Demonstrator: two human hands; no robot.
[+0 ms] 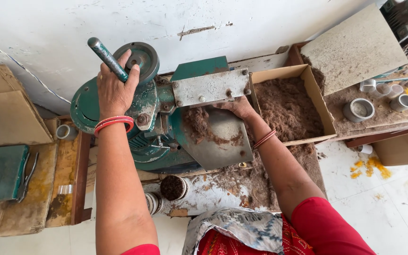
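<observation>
1. We see the left hand point(115, 89) in the upper left of the frame, its fingers clamped around the green lever handle point(107, 59) of a green hand-operated machine point(159, 120).
2. The lever handle slants up toward the upper left, and its free end stands clear above the hand.
3. Just right of the left hand sits a round green wheel point(140, 56) on the top of the machine.
4. Red bangles point(114, 123) circle the left wrist.
5. The right hand point(238, 107) lies at the centre of the frame, directly under the grey metal plate point(211, 88) bolted to the machine.
6. Its fingers reach under the plate edge toward the brown fibrous powder point(203, 126); we cannot tell whether they are apart or together, as the plate hides the tips.
7. The powder lies on the slanted metal chute point(218, 146) below the plate.
8. More of the same powder fills the cardboard box point(319, 106) just right of the machine, right of centre.
9. A small cup point(173, 187) filled with dark powder stands on the table point(213, 191) below the machine, lower centre.
10. Several metal rings point(358, 109) rest on a dusty surface in the upper right.
</observation>
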